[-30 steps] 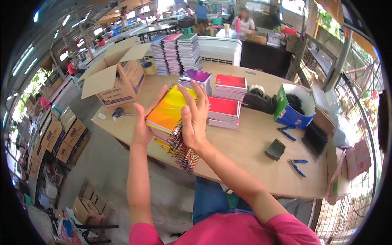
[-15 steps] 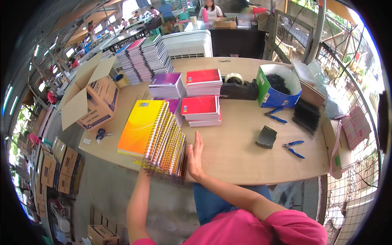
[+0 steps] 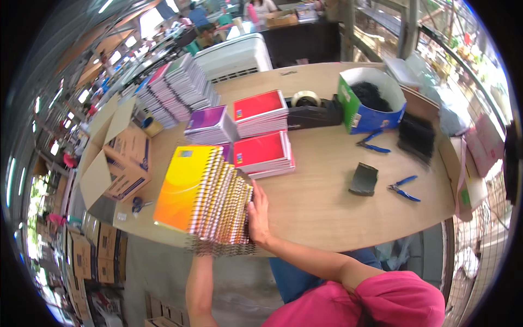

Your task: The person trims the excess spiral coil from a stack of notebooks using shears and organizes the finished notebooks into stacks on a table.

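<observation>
A leaning stack of spiral notebooks [image 3: 185, 182], its top cover yellow and orange, sits at the table's near edge. Wire coils fan out along its right side, and loose coil ends stick out past the front. My right hand [image 3: 259, 215] lies flat against that right side, fingers straight and together, holding nothing. From below, my left forearm [image 3: 200, 280] runs up to the front of the stack; the notebooks and coil ends hide the hand, so its fingers do not show. Just behind stand piles of red notebooks [image 3: 260, 150] and purple notebooks [image 3: 207, 120].
An open carton [image 3: 128, 158] and scissors [image 3: 140, 205] are on the left. Taller notebook stacks [image 3: 185, 82] stand behind. Rightward are a tape dispenser [image 3: 316, 114], a box of black coils [image 3: 376, 117], two blue pliers [image 3: 404, 188], [image 3: 374, 143], and a dark block [image 3: 363, 180].
My right hand has come against the right side of the stack, its fingers now nearer together. The stack's coils sit a little closer and straighter. The whole view has tilted slightly.
</observation>
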Available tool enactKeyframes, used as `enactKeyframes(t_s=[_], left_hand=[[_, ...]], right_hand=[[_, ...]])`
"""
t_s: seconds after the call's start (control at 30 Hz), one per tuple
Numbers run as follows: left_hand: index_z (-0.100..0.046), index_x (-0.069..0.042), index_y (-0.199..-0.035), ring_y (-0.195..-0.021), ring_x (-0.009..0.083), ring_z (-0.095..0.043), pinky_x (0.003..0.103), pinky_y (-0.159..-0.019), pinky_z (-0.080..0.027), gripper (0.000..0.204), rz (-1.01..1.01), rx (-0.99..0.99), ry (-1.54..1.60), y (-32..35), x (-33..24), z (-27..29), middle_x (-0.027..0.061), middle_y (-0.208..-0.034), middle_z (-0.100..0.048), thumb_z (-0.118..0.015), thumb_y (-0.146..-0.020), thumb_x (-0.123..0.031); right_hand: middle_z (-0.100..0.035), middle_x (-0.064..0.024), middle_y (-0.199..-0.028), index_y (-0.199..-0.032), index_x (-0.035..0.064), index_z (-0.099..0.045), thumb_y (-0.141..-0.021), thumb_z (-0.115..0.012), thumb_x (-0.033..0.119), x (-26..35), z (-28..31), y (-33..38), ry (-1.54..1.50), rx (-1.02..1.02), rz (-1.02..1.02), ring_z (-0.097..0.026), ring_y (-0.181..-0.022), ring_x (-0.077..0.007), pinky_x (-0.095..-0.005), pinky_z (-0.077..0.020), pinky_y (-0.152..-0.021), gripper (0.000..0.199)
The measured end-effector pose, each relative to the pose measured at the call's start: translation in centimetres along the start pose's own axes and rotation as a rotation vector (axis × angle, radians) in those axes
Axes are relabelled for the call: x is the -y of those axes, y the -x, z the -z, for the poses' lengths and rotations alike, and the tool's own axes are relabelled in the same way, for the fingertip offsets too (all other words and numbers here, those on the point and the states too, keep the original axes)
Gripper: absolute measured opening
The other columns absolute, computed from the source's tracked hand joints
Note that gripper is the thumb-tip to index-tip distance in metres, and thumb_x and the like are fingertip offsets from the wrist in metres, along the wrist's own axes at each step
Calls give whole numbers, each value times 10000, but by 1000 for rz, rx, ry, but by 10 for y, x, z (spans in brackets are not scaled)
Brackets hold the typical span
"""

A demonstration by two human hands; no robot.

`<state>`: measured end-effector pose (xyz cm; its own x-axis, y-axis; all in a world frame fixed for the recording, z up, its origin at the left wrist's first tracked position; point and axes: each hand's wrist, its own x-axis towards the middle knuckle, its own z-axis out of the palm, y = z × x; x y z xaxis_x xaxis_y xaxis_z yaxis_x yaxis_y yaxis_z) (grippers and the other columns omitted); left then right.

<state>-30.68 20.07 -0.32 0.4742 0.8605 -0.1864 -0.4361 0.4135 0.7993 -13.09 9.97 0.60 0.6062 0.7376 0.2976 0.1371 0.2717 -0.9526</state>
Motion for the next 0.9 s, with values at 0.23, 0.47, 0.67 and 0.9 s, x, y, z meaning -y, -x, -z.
enactKeyframes(t_s=[0.23, 0.47, 0.67, 0.9], left_hand=[[-244, -96, -1545, -1460, 293, -270, 473, -1188, -230, 893, -18, -61, -11, 4, 7, 1, 132, -1599, -242, -266, -930, -742], [-252, -97, -1541, -1458, 299, -271, 486, -1185, -231, 862, -120, -154, 28, 32, 22, -11, 139, -1595, -246, -276, -947, -721], [-258, -98, -1537, -1456, 304, -273, 497, -1183, -233, 835, -295, -329, 106, 89, 32, -20, 144, -1592, -250, -284, -962, -703], [-217, -118, -1554, -1428, 330, -291, 528, -1173, -225, 748, -875, -1090, 73, 145, 38, -95, 160, -1573, -255, -307, -1002, -614]], right_hand=[[-247, -239, -1538, -1553, 52, -187, -983, -452, 413, 5, 17, -4, -10, 36, -80, -194, -1442, -386, -469, -154, -1193, 726], [-374, -140, -1482, -1484, 18, -307, -803, -701, 88, 265, 158, -54, -726, 654, 38, -385, -1348, -216, -385, -297, -1131, 790], [-512, -181, -1295, -1478, 97, -329, -803, -645, 112, 330, 179, -8, -622, 690, 470, -503, -1166, -325, -440, -403, -976, 746], [-567, -154, -1249, -1381, 42, -452, -750, -681, 52, 310, 326, -16, 60, 409, 667, -529, -1126, -330, -414, -420, -940, 671]])
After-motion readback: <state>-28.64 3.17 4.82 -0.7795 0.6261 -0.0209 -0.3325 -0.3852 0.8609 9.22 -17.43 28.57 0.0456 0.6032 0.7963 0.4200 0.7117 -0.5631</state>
